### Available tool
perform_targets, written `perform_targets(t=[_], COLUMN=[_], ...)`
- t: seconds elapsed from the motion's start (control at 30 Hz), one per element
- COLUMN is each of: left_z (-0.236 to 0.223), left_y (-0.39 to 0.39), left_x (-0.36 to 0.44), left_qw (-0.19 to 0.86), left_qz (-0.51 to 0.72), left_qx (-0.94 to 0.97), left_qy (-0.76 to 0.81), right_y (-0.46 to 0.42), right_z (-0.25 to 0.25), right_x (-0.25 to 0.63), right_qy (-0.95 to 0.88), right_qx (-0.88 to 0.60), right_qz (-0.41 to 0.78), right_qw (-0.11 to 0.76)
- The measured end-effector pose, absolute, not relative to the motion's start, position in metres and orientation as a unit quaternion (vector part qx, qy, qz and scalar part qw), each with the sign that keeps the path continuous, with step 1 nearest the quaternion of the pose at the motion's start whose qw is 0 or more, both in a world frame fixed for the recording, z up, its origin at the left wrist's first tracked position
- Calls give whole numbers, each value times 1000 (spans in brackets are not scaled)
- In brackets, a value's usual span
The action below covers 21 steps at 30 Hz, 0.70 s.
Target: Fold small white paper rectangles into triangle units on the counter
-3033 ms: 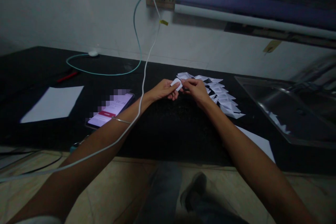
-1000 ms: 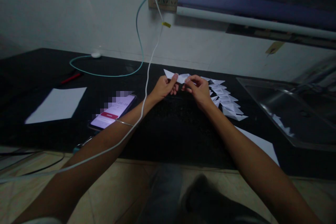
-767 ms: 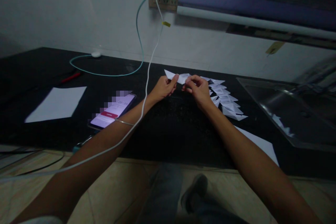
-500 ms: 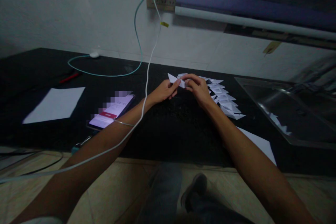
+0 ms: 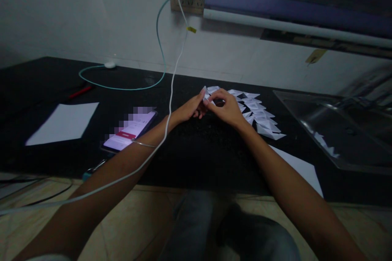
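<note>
Paper (image 5: 206,94) points more steeply up than before, gripped by the fingers of the left hand (image 5: 192,108) and right hand (image 5: 229,110).

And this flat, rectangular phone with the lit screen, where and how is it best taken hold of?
Probably by both long edges near the far end, from above: the phone lies flat, screen up, and the left forearm is close to its near end.

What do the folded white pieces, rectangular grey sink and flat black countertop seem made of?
Folded white pieces: matte paper, by the crisp creases. Rectangular grey sink: probably smooth stainless steel, by its glints and reflections. Flat black countertop: perhaps polished stone; faint speckles, too dim to tell.
</note>
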<state>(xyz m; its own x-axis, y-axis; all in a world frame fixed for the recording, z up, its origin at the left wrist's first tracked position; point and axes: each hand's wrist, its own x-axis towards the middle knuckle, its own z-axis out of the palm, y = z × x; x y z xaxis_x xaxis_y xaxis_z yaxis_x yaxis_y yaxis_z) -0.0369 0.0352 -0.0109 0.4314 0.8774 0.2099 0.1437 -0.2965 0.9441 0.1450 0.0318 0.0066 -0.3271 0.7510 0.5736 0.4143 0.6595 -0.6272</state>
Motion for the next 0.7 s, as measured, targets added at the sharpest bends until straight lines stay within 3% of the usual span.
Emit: perform_targets(t=[0.7], left_z=[-14], left_y=[37], left_x=[-36], left_qw=[395], left_qz=[381], left_qx=[755], left_qy=[359], right_y=[27], right_z=[5], right_x=[139], right_qy=[-812], right_qx=[-391], right_qz=[102], right_qw=[422])
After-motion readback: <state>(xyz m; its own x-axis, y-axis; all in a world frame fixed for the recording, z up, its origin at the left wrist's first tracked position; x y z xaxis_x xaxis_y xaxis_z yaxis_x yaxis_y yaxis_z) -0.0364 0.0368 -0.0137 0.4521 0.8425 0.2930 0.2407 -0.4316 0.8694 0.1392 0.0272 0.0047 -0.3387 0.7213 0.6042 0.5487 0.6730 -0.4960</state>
